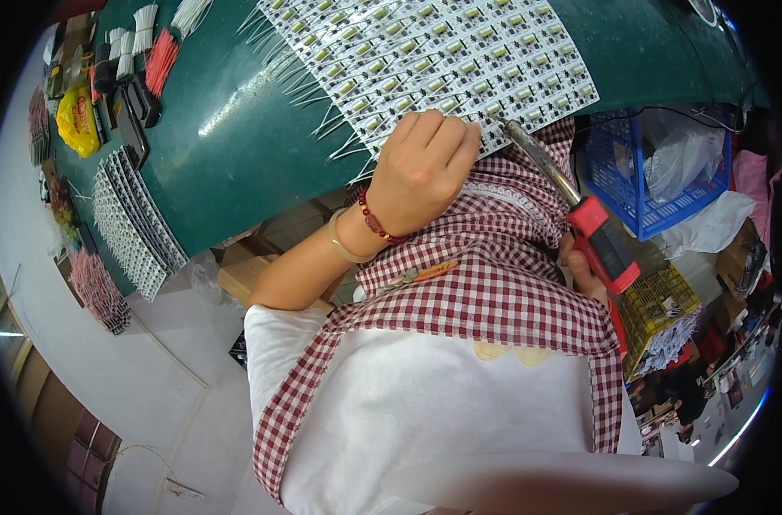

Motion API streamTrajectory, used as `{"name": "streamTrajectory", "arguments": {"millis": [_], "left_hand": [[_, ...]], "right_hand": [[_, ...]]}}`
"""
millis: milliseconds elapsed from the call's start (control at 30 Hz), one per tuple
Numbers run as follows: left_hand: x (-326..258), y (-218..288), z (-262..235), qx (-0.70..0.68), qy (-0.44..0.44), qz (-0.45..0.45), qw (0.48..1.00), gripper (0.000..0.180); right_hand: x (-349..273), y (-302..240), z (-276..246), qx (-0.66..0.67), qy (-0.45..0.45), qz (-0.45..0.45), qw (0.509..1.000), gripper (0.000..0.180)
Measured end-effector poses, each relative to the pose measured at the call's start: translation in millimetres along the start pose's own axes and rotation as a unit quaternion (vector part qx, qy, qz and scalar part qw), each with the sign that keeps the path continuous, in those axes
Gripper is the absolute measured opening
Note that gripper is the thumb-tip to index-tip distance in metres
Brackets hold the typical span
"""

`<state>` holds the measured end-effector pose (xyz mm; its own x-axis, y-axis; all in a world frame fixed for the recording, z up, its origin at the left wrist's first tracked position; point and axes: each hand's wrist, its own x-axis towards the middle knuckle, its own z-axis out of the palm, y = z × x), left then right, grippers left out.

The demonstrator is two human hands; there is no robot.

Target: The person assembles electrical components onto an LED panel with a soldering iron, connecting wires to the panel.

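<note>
A large white sheet of small circuit boards (528, 51) lies on the green table, each board bearing a pale yellow part. Thin white wires (331, 142) stick out past its left side, and more run across the boards. My left hand (429, 159) is closed over the sheet's near edge. Its fingertips are hidden, so what they pinch cannot be made out. My right hand (582, 273), partly hidden, is wrapped round the red and black handle of a soldering iron (601, 236). The iron's metal tip reaches the boards just right of my left fingers.
More board sheets (133, 223) overlap at the table's left edge. Bundles of white wires (144, 26) and red wires (161, 60), a yellow bag (77, 122) and dark tools lie at the far left. On the right stand a blue crate (648, 215) with clear plastic and a yellow basket (661, 313).
</note>
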<state>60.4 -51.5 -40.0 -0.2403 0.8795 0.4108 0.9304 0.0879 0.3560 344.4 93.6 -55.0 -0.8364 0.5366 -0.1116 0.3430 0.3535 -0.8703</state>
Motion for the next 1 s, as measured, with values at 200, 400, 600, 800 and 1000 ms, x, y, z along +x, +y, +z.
{"name": "streamTrajectory", "arguments": {"millis": [200,400,600,800,1000], "left_hand": [[1,-1,5,-0.014,0.045,-0.006,0.999,0.022],[0,-2,6,-0.032,0.052,-0.016,0.998,0.023],[-3,-6,8,-0.066,0.054,-0.029,0.996,0.026],[-4,-5,7,-0.128,0.069,-0.086,0.986,0.029],[-4,-5,5,-0.122,0.034,-0.078,0.989,0.027]], "right_hand": [[-2,4,5,0.041,0.027,-0.007,0.999,0.03],[-4,6,-1,0.001,-0.008,-0.007,1.0,0.028],[-14,16,-5,0.018,-0.025,0.017,0.999,0.024],[-14,15,-3,0.005,-0.015,-0.024,1.0,0.025],[-18,17,0,-0.018,-0.006,-0.018,1.0,0.025]]}}
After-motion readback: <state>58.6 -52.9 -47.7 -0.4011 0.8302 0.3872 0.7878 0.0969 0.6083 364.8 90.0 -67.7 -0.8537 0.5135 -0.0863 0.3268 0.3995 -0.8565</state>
